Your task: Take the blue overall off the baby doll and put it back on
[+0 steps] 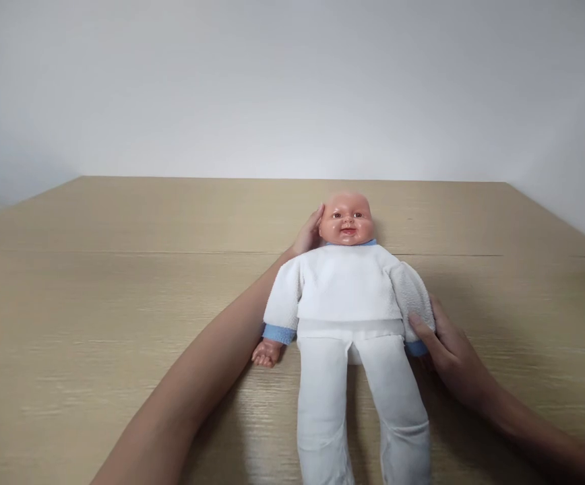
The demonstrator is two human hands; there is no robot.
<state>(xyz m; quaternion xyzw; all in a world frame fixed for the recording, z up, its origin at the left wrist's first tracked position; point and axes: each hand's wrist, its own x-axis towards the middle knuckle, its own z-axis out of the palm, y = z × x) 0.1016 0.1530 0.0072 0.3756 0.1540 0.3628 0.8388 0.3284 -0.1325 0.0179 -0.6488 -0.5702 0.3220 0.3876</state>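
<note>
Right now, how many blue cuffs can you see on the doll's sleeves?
2. One cuff is beside the person's left forearm; the other cuff is at the right hand, which partly hides it.

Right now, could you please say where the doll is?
In the head view, the doll is right of centre, between the left hand and the right hand.
</note>
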